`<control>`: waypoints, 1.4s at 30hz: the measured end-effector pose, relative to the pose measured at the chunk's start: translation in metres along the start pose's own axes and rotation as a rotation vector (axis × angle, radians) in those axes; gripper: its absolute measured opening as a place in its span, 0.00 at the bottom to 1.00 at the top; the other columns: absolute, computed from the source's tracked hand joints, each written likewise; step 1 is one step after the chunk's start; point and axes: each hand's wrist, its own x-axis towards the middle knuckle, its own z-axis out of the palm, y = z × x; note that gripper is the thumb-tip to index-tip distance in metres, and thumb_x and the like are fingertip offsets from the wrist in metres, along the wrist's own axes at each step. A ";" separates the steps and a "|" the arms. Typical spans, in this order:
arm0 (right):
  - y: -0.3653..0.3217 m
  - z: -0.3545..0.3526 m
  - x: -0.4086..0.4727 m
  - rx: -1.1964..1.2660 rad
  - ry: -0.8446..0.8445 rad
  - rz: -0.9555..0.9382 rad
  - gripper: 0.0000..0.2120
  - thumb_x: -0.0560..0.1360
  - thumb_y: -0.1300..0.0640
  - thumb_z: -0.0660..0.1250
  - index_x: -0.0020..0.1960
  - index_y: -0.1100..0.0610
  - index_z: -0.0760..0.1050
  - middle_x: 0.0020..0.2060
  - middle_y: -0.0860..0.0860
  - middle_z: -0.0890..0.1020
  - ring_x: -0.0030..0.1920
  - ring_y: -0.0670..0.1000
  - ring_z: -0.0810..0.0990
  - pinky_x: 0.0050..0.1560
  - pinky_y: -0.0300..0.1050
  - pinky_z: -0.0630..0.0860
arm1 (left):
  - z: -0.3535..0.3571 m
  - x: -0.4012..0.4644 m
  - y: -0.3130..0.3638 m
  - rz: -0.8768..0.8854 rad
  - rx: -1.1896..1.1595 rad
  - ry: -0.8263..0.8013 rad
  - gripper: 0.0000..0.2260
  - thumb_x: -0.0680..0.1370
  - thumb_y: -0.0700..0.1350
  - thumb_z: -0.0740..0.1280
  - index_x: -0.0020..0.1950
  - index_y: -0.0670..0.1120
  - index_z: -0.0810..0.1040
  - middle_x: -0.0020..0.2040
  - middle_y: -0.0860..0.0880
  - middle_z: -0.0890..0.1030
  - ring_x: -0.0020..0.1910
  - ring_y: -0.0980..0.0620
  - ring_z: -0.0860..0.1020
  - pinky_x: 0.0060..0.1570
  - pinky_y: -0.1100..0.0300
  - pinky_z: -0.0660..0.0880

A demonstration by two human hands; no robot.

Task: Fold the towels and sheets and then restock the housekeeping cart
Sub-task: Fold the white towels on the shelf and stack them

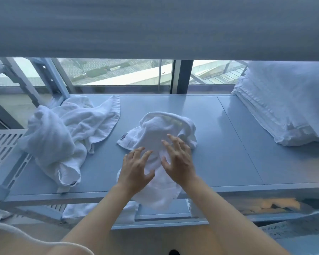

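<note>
Crumpled white towel is seen at centre of frame on the grey shelf surface, its lower end draped over the front edge; a label is visible at its left corner. Left hand and right hand are held side by side just above or on the towel, fingers spread and straight, nothing gripped; contact cannot be told for certain. A second unfolded towel is heaped at centre left; a stack of folded linen is seen at upper right; window lies behind the shelf.
</note>
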 end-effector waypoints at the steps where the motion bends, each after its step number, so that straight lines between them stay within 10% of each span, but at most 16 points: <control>1: 0.011 -0.007 0.014 -0.009 0.013 -0.033 0.29 0.74 0.51 0.71 0.74 0.53 0.73 0.77 0.54 0.67 0.76 0.60 0.66 0.70 0.61 0.67 | 0.004 0.003 0.007 -0.011 0.003 -0.005 0.31 0.73 0.56 0.72 0.76 0.52 0.71 0.75 0.46 0.70 0.74 0.42 0.68 0.72 0.43 0.65; 9: 0.068 -0.013 0.116 -0.105 -0.414 -0.282 0.45 0.70 0.32 0.73 0.81 0.39 0.57 0.83 0.49 0.49 0.82 0.59 0.46 0.76 0.72 0.51 | 0.048 -0.005 0.043 -0.132 0.038 -0.006 0.31 0.78 0.63 0.60 0.81 0.61 0.63 0.81 0.47 0.63 0.79 0.44 0.62 0.78 0.40 0.52; 13: 0.068 0.011 0.125 -0.102 -0.594 -0.295 0.47 0.68 0.28 0.70 0.80 0.33 0.50 0.83 0.47 0.51 0.81 0.58 0.51 0.74 0.69 0.57 | 0.051 -0.010 0.045 -0.179 0.030 0.010 0.30 0.77 0.65 0.56 0.79 0.61 0.66 0.81 0.49 0.64 0.78 0.46 0.63 0.79 0.41 0.51; 23: 0.063 0.015 0.105 0.062 -0.261 -0.326 0.16 0.76 0.51 0.68 0.63 0.49 0.74 0.59 0.52 0.72 0.56 0.59 0.71 0.47 0.58 0.75 | 0.030 0.006 0.065 -0.324 -0.242 0.109 0.24 0.78 0.65 0.56 0.67 0.58 0.79 0.75 0.51 0.72 0.74 0.50 0.68 0.75 0.49 0.60; 28: 0.083 -0.024 0.104 0.166 -0.024 -0.174 0.12 0.75 0.58 0.67 0.57 0.52 0.72 0.55 0.50 0.69 0.54 0.56 0.71 0.35 0.51 0.75 | 0.045 0.014 0.099 -0.223 -0.029 -0.057 0.36 0.75 0.62 0.64 0.82 0.57 0.59 0.80 0.49 0.63 0.78 0.47 0.61 0.74 0.48 0.62; 37: 0.145 -0.093 0.115 0.249 0.221 0.076 0.12 0.76 0.59 0.64 0.58 0.48 0.75 0.57 0.48 0.71 0.57 0.56 0.75 0.43 0.48 0.73 | 0.044 0.033 0.083 -0.182 0.055 0.077 0.33 0.71 0.30 0.65 0.74 0.51 0.76 0.54 0.45 0.81 0.49 0.38 0.79 0.39 0.47 0.75; 42: 0.158 -0.101 0.104 0.147 0.139 0.097 0.12 0.72 0.65 0.64 0.50 0.51 0.78 0.51 0.49 0.75 0.50 0.57 0.78 0.42 0.49 0.76 | 0.034 0.034 0.059 -0.222 0.160 0.078 0.28 0.70 0.30 0.68 0.65 0.54 0.82 0.54 0.47 0.81 0.48 0.38 0.80 0.45 0.48 0.74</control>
